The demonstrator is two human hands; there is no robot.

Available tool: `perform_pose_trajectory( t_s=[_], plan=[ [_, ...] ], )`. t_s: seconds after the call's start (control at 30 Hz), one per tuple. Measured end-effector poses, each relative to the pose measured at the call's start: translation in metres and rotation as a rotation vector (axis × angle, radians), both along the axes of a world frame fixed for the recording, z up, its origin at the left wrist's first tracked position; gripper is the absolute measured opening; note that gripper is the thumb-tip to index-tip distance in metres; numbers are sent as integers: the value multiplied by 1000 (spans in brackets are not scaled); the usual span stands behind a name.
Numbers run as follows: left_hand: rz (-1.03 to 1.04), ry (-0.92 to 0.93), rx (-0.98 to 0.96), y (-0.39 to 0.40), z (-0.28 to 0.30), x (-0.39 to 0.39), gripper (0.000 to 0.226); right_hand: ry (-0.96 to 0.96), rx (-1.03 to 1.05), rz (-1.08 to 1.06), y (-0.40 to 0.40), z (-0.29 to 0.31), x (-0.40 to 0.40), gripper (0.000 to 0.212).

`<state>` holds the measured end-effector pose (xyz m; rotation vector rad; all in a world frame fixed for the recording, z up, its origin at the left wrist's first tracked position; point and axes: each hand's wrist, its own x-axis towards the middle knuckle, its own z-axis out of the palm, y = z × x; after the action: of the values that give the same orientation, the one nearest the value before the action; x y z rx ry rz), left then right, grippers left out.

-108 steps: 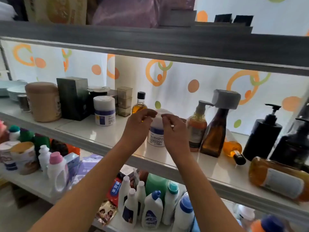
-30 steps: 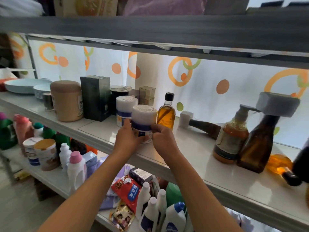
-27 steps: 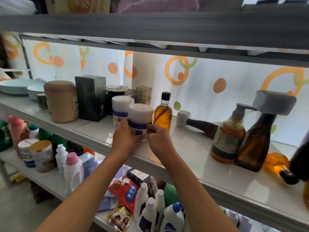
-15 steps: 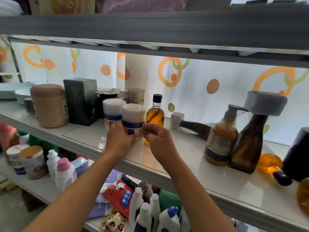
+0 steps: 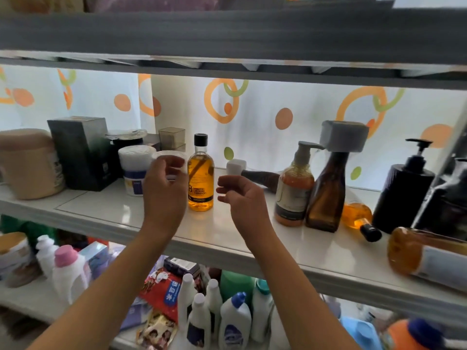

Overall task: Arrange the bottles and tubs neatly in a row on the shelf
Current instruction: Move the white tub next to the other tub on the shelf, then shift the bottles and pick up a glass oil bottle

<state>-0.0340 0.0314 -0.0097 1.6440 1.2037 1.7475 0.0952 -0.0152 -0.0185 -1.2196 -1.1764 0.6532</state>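
Observation:
On the white shelf [image 5: 222,238] two white tubs with blue bands stand side by side: one [image 5: 134,168] beside the dark box, the other [image 5: 168,155] just right of it, mostly hidden behind my left hand [image 5: 164,195]. My left hand hovers in front of that tub with fingers apart. My right hand [image 5: 240,198] is loosely curled and holds nothing, in front of an upright amber bottle with a black cap [image 5: 201,178]. A brown bottle with a white cap [image 5: 260,176] lies on its side behind it.
To the right stand an amber pump bottle [image 5: 294,190], a brown bottle with a grey cap [image 5: 331,193] and a black pump bottle [image 5: 401,195]. A small orange bottle [image 5: 357,214] and a large amber bottle [image 5: 424,253] lie flat. A beige tub [image 5: 30,162] and dark box [image 5: 80,152] stand left.
Both hands carried the second white tub left and set it beside the first one. They have let go; my right hand has drawn back to the right.

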Motion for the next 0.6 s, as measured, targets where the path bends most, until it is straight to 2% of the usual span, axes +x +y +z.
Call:
perform_pose_trajectory(
  t_s=[0.13, 0.27, 0.4, 0.47, 0.6],
  plan=[
    [-102, 86, 51, -20, 6, 15, 28, 38, 42, -47, -19, 7, 14, 35],
    [-243, 53, 37, -37, 22, 26, 25, 40, 72, -93, -39, 16, 34, 36],
    [-492, 152, 5, -57, 17, 47, 32, -60, 102, -105, -67, 17, 51, 35],
    [-518, 187, -16, -64, 6, 61, 33, -103, 95, -140, -79, 15, 63, 33],
    [-545, 77, -101, -72, -4, 86, 30, -80, 63, -202, -102, 11, 91, 29]
  ],
)
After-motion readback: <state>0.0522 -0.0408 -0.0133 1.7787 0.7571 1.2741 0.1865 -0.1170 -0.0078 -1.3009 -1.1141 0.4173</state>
